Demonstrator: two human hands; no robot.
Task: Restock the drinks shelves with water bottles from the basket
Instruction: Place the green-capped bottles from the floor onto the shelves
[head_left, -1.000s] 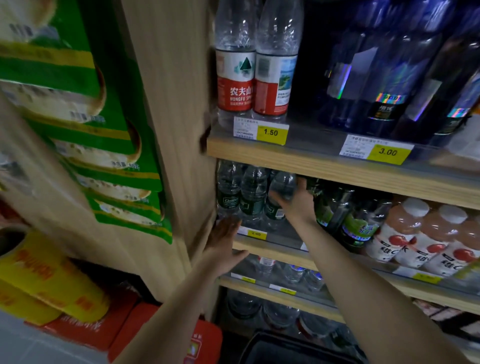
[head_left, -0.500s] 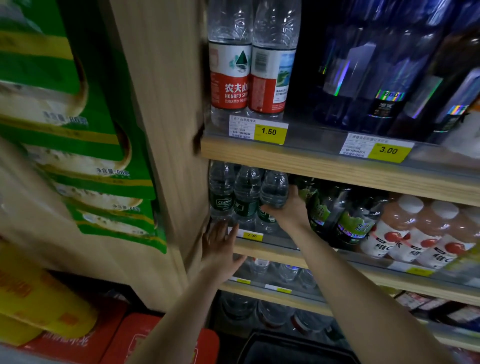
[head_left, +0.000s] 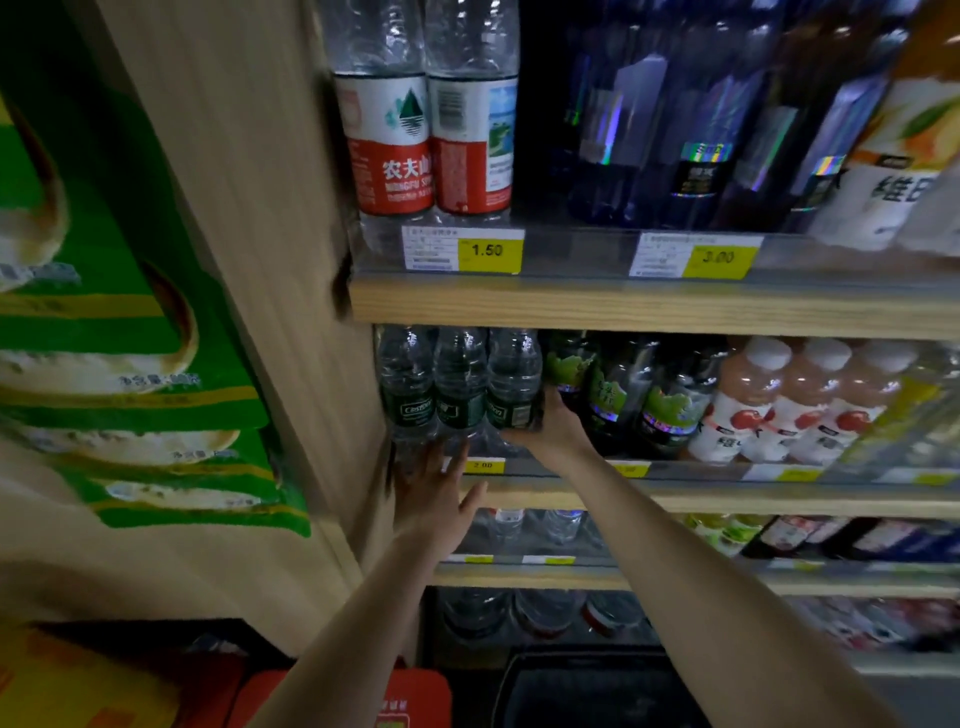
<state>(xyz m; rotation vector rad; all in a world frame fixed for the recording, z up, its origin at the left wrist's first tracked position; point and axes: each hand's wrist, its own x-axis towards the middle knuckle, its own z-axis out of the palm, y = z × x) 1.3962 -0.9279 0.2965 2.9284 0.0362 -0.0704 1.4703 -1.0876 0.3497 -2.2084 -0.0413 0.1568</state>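
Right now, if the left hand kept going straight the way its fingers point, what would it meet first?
Probably the leftmost clear green-labelled water bottles above the 2.00 price tag; the left hand points up at them, though depth is unclear.

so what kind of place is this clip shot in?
Most likely a small shop's drinks aisle: wooden shelves carry yellow price tags, with water bottles and other bottled drinks in rows. The right hand holds one bottle.

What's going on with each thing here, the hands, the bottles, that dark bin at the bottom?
right hand: grips the rightmost green-label water bottle, upright on the second shelf.
left hand: open, fingers spread against the shelf's front edge.
red-label water bottles: upright on the top shelf.
basket: below, contents too dark to tell.
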